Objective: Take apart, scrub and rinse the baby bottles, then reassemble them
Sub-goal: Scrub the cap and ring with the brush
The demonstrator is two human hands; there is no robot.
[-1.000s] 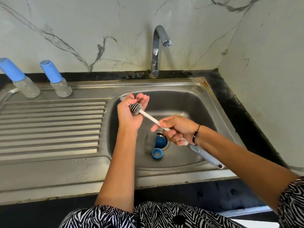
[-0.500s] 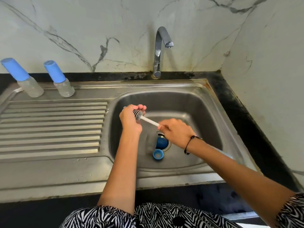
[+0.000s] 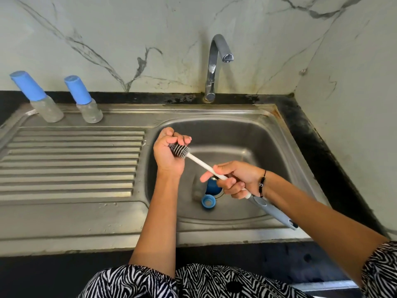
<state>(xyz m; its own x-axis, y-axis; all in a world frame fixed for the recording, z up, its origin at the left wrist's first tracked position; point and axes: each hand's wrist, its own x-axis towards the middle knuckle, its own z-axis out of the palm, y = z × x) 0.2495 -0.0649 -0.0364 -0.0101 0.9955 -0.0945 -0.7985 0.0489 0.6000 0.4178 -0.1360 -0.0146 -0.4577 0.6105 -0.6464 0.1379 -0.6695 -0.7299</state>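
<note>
My left hand [image 3: 168, 154] is curled over the basin around a small clear part, mostly hidden in the fist, with the grey ribbed head of the bottle brush [image 3: 180, 149] against it. My right hand [image 3: 235, 179] grips the brush's white stem, and the grey handle sticks out toward the front right. On the basin floor lie a blue screw ring [image 3: 208, 202], a blue cap [image 3: 211, 187] by the drain and a faint clear bottle body [image 3: 196, 189]. Two capped baby bottles [image 3: 46, 104] [image 3: 87, 104] stand at the back of the draining board.
The steel sink [image 3: 268, 134] has a ribbed draining board [image 3: 71, 164] on its left. The tap [image 3: 214, 67] stands behind the basin with no water running. A marble wall closes the right side beyond the black counter [image 3: 318, 151].
The brush head has slid back out of my left fist, so more of it shows. My right hand drew back to the right and rolled so that its fingers face up.
</note>
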